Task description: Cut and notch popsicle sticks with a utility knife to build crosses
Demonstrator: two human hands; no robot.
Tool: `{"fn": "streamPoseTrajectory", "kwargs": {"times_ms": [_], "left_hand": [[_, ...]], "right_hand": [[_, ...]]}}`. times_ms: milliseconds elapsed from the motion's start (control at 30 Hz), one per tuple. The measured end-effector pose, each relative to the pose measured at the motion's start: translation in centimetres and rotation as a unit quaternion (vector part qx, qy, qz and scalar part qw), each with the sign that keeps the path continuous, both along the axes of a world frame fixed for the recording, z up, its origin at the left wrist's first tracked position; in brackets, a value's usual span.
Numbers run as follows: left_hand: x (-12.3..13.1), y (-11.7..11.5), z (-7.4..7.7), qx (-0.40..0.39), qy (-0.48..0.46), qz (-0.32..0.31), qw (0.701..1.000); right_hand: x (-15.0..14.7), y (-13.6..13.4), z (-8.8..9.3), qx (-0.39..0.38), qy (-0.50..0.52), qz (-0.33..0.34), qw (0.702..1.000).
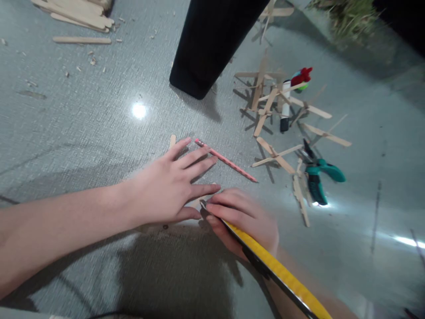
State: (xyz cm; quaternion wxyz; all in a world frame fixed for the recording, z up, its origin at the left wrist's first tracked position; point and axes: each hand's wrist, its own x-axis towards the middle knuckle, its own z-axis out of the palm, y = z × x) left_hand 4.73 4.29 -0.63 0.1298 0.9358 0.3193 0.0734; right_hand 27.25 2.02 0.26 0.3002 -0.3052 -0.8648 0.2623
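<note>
yellow cutter (282, 272) lies in the right hand (247, 219), its long body running from the lower right up and leftward, the tip pointing at the gap just under the left hand's thumb. the right hand is curled shut around the cutter's front end; it is blurred, so the exact finger placement cannot be told. the left hand (166, 188) lies flat, palm down, fingers spread and straight, gripping nothing. it presses on a wooden stick (172, 141), whose end pokes out beyond the index finger; the rest is hidden under the palm. both hands sit close together on a grey textured surface (99, 124).

just beyond the left fingertips lies a pink pencil (226, 160), slanting away to the right. further right of the right hand are teal pliers (320, 175) among loose sticks, and beyond them a tangle of joined sticks (265, 99) with a white pen (284, 110) and a small red and green object (301, 77). a black upright shape (212, 40) stands well ahead of the left hand. far ahead and left, a pile of sticks (79, 15) and scattered chips.
</note>
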Motion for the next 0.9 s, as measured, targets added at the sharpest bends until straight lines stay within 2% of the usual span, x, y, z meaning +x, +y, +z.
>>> {"fn": "streamPoseTrajectory", "kwargs": {"times_ms": [233,533,733,900], "left_hand": [[0.3,1.1,0.5,0.005,0.007,-0.026,1.0],[0.1,1.6,-0.1,-0.009,-0.037,-0.031,0.999],[0.2,1.5,-0.3,-0.013,-0.045,-0.029,0.998],[-0.1,1.4,-0.3,-0.015,-0.039,-0.027,0.999]], "right_hand": [[0.0,-0.1,-0.1,-0.037,-0.004,0.024,0.999],[0.0,-0.3,0.0,-0.082,0.002,0.071,0.994],[0.7,-0.8,-0.8,-0.094,0.026,0.072,0.993],[0.7,-0.6,0.0,-0.06,-0.014,0.058,0.996]]}}
